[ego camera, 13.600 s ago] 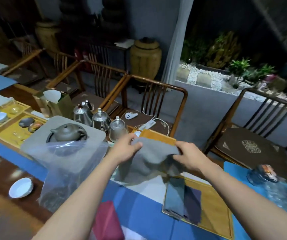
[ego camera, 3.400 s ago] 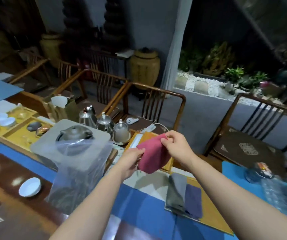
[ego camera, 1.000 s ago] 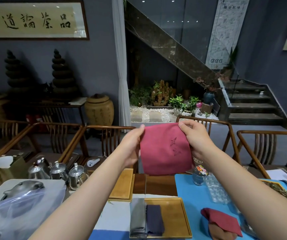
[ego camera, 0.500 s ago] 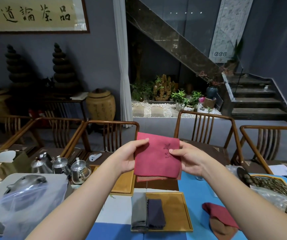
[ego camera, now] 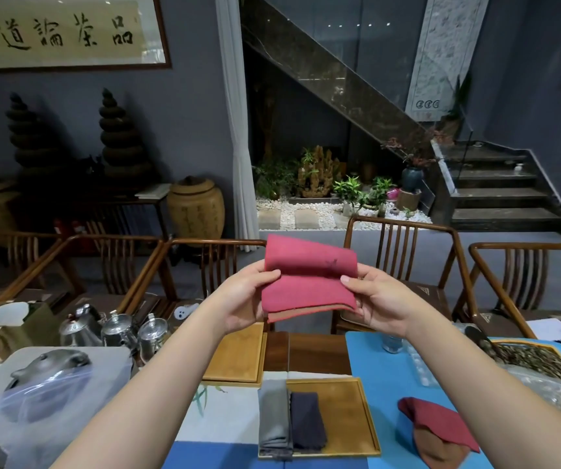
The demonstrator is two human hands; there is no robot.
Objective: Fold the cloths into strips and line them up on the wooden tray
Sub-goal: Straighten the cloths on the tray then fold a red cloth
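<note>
Where it hung flat before, I now see the red cloth (ego camera: 308, 279) half-folded, left hand (ego camera: 245, 301) and right hand (ego camera: 375, 299) pinching its sides.

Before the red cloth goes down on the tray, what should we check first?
1. Both hands hold the red cloth: ok, left hand and right hand pinch its sides.
2. Cloth folded into a strip: not ok, it is only partly folded, top flap curled over.
3. Free space on the wooden tray: ok, bare wood to the right of the dark blue strip.
4. Strips already lined up: ok, grey strip and dark blue one lie side by side.
5. More cloths left: not ok, another red cloth lies unfolded on the blue mat.
</note>
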